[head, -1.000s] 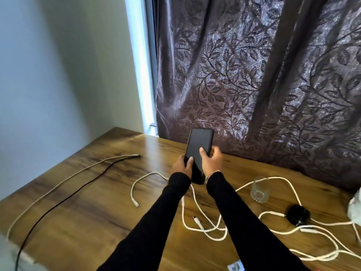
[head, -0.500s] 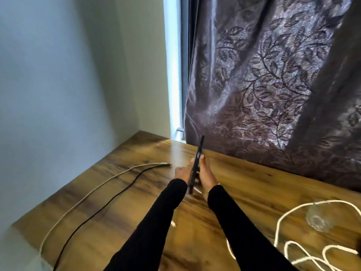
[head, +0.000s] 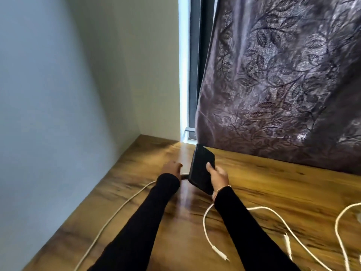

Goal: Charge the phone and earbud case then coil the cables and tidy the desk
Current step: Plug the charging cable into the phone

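Note:
My right hand (head: 218, 178) holds a black phone (head: 201, 168) tilted above the wooden desk (head: 273, 184), thumb across its face. My left hand (head: 172, 169) is down on the desk just left of the phone, at the plug end of a white cable (head: 117, 211) that runs off toward the front left edge. Whether its fingers grip the plug is hidden by the hand and blur. More white cables (head: 207, 231) loop across the desk on the right with loose plug ends. The earbud case is out of view.
A grey wall (head: 48, 114) closes the desk's left side. A dark leaf-patterned curtain (head: 283, 85) hangs behind the desk, with a bright window strip (head: 184, 75) at its left.
The view has swung left. My left hand let go of the phone and reached down to the white cable's end. My right hand alone holds the phone, turned from edge-on to face-up.

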